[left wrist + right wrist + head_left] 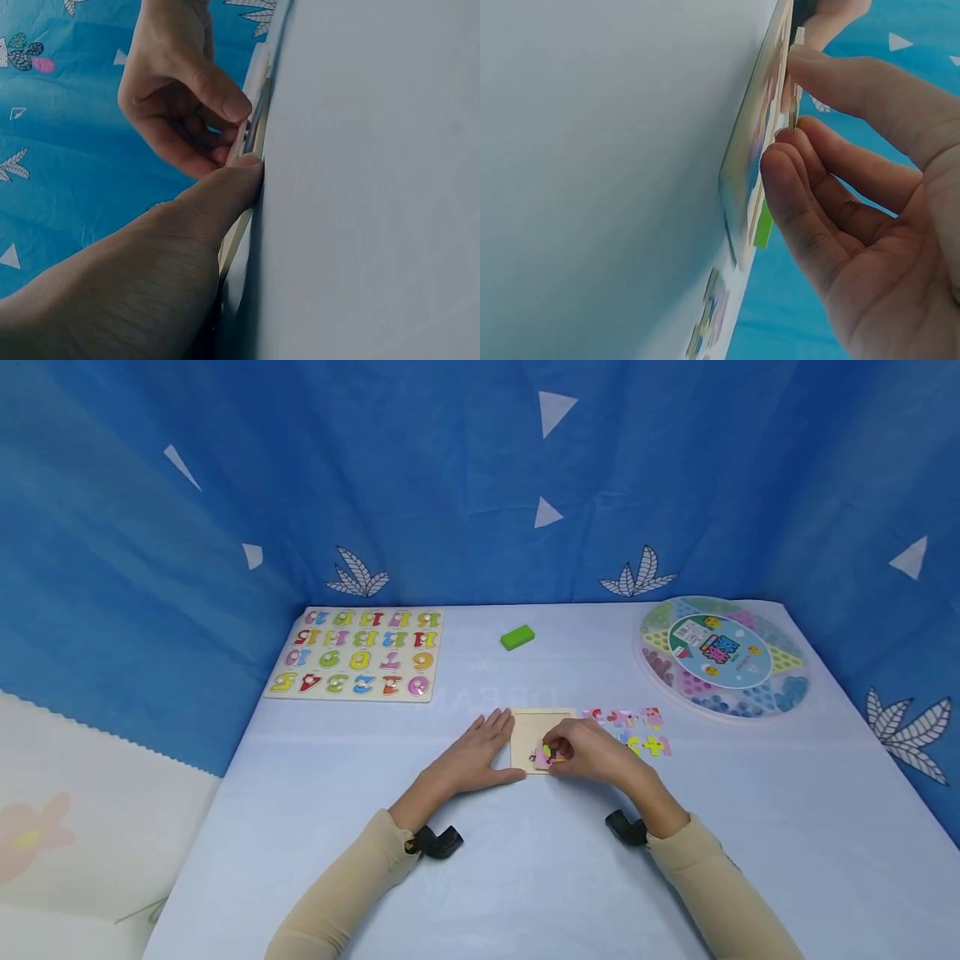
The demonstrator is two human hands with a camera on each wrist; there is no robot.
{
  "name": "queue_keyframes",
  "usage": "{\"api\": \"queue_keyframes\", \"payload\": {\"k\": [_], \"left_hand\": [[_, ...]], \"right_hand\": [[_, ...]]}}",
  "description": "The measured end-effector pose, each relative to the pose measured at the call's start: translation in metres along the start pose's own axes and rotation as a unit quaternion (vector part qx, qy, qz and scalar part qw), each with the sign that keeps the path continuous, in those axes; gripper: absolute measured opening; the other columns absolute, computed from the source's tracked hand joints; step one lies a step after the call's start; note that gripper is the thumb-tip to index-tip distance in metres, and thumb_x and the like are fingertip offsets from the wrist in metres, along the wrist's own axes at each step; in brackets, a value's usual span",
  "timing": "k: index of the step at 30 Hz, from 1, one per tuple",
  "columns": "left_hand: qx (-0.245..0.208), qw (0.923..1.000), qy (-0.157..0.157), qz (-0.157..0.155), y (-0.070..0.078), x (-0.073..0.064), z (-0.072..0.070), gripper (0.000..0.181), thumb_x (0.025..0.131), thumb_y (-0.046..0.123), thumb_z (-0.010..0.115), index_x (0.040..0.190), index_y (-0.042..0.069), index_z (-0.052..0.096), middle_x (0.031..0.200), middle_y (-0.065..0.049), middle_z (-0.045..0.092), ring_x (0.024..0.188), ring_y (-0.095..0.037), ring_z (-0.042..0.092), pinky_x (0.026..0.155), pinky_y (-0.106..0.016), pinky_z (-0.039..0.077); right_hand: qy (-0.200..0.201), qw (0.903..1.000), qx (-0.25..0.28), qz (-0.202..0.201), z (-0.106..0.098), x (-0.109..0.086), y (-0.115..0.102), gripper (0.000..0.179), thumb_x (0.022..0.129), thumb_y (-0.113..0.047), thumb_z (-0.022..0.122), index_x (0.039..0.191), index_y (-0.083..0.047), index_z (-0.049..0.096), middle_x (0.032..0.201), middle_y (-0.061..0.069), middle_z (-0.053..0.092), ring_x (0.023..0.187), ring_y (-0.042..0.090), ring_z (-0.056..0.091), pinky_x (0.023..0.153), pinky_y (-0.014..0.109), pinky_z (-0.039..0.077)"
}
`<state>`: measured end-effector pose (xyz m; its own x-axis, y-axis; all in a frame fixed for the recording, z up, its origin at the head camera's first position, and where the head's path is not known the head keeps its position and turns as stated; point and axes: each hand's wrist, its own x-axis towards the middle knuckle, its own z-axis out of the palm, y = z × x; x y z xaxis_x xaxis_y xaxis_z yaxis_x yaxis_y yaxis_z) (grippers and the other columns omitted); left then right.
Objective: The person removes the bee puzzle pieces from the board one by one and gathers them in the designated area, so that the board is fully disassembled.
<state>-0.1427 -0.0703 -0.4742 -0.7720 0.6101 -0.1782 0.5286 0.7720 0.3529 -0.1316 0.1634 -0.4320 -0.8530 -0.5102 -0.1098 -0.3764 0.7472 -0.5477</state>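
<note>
A small square wooden puzzle tray (pixel 525 727) lies near the middle of the table, with a bare floor at its upper left. My left hand (pixel 476 754) lies along the tray's left side with fingers stretched out, its thumb at the near left corner. In the left wrist view that thumb (pixel 232 184) presses on the tray's rim. Over the tray's lower part, my right hand (pixel 592 750) pinches a pink and yellow puzzle piece (pixel 543 757). The right wrist view has this piece (pixel 796 105) edge-on between thumb and fingers. My right hand hides the tray's right part.
Several loose puzzle pieces (pixel 654 745) lie right of the tray. A number board (pixel 352 654) sits at the back left, a green block (pixel 517 637) at the back middle. At the back right is a round bead box (pixel 720 652). A blue curtain (pixel 465 485) borders the table.
</note>
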Motion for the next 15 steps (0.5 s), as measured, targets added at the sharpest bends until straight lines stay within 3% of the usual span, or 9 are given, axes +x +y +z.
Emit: {"api": "queue_keyframes", "payload": {"k": [9,15], "left_hand": [[0.0,1.0,-0.001,-0.004,-0.001,0.0,0.0,0.096,0.09,0.066,0.051,0.156,0.006,0.015,0.165,-0.007,0.011,0.153,-0.02,0.007,0.126,-0.038,0.008],[0.001,1.0,-0.003,-0.001,0.001,0.0,-0.001,0.097,0.09,0.066,0.051,0.156,0.006,0.014,0.165,-0.007,0.01,0.153,-0.02,0.006,0.126,-0.038,0.008]], "right_hand": [[0.0,0.9993,0.01,0.036,-0.005,-0.016,0.009,0.032,0.076,-0.013,0.083,0.105,-0.005,0.072,0.085,0.0,0.064,0.076,0.012,0.053,0.069,0.023,0.05],[0.008,0.9995,0.002,0.029,-0.01,-0.029,0.017,0.032,0.075,-0.013,0.083,0.104,-0.004,0.072,0.084,-0.001,0.065,0.075,0.01,0.054,0.067,0.023,0.051]]}}
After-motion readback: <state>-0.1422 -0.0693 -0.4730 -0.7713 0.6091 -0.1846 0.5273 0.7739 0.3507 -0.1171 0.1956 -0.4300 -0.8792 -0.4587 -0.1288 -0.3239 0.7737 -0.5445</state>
